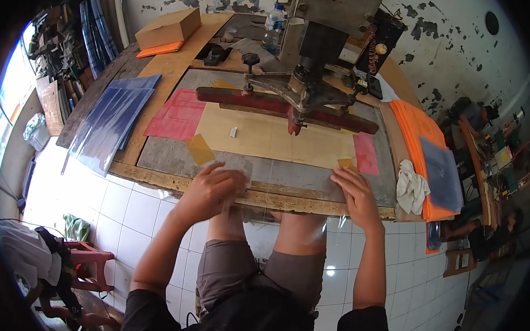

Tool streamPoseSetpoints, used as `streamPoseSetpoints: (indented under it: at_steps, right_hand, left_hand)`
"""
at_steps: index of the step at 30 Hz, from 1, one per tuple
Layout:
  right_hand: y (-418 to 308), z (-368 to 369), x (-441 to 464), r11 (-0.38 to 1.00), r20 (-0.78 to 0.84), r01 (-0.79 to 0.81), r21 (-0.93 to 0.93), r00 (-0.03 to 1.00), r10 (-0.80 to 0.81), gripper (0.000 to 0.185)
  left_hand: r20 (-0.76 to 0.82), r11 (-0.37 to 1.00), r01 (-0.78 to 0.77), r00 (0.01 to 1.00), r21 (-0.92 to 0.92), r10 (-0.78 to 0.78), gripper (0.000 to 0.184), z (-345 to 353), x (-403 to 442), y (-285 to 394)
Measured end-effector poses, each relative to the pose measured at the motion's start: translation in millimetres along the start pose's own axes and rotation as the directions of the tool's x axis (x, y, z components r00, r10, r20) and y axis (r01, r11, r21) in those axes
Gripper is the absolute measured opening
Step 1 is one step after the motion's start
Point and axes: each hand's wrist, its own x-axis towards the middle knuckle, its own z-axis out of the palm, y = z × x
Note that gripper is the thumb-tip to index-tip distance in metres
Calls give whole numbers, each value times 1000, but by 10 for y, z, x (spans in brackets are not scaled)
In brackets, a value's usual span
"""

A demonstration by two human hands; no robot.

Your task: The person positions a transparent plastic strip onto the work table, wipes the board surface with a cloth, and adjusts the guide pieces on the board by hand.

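Observation:
My left hand [213,190] is at the front edge of the worktable, its fingers bent and partly blurred. Opposite it, my right hand [358,196] has its fingers over the edge and its thumb underneath. Between them a clear plastic sheet [287,193] shows faintly by its glare, and both hands seem to pinch it. Beyond the hands lies a tan board [266,136] with a small white piece [233,132] on it. Red sheets [175,113] and amber tape pieces [200,150] flank the board. Above it hangs the press's red bar [232,98].
Blue-tinted plastic sheets [110,114] lie at the left. An orange stack [417,136], another clear sheet [439,173] and a white cloth [413,187] are at the right. A cardboard box [168,29] and a water bottle [274,27] stand behind. Other people sit at both sides.

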Motion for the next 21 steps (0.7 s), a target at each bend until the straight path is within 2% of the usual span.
streamPoseSetpoints:
  at_steps: [3,6,9,12,13,16,21]
  right_hand:
    - [154,17,171,1000,26,12,19,1000,-13,41]
    - [239,52,238,999,36,-2,52,999,1,45]
    - [244,110,236,998,-18,-3,63,1000,5,43]
    - [207,140,195,999,-80,-14,33,997,17,38]
    - [182,132,204,999,-75,-32,29,997,34,37]
    - [163,115,214,999,-49,-43,-18,998,42,35]
    - [154,138,208,998,-40,-49,-44,998,47,35]
  left_hand:
    - [98,999,10,995,-42,-6,47,-90,137,-189]
    - [197,989,40,980,-142,-11,43,-228,217,-232]
    - [329,945,165,942,-282,-67,48,-418,284,-248]
    - [77,946,90,995,-310,-69,44,-289,390,-398]
    - [51,994,53,998,-95,-48,38,-258,413,-425]
    - [65,995,15,998,95,-21,37,-128,424,-486]
    - [73,983,80,993,163,-92,44,-56,377,-455]
